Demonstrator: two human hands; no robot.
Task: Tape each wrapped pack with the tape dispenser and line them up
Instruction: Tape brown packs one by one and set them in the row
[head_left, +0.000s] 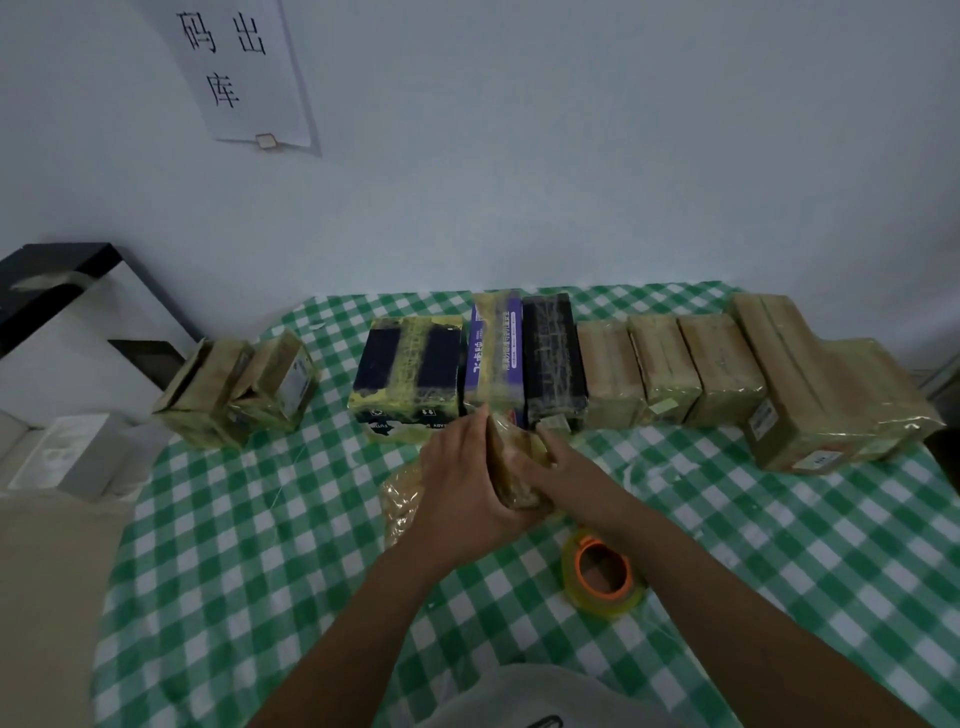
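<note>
A small brown wrapped pack (511, 467) is held upright between both hands over the middle of the green checked table (260, 545). My left hand (462, 483) grips its left side and bottom. My right hand (550, 470) holds its right side with curled fingers. A yellowish tape roll with an orange core (602, 577) lies on the cloth under my right forearm. Behind the hands, several taped packs stand in a row (613, 371) along the table's far edge. Crumpled wrap (402, 506) lies just left of my left hand.
Two taped packs (236, 387) stand apart at the far left of the row. White and black boxes (67, 364) are stacked off the table's left side. A paper sign (239, 73) hangs on the wall.
</note>
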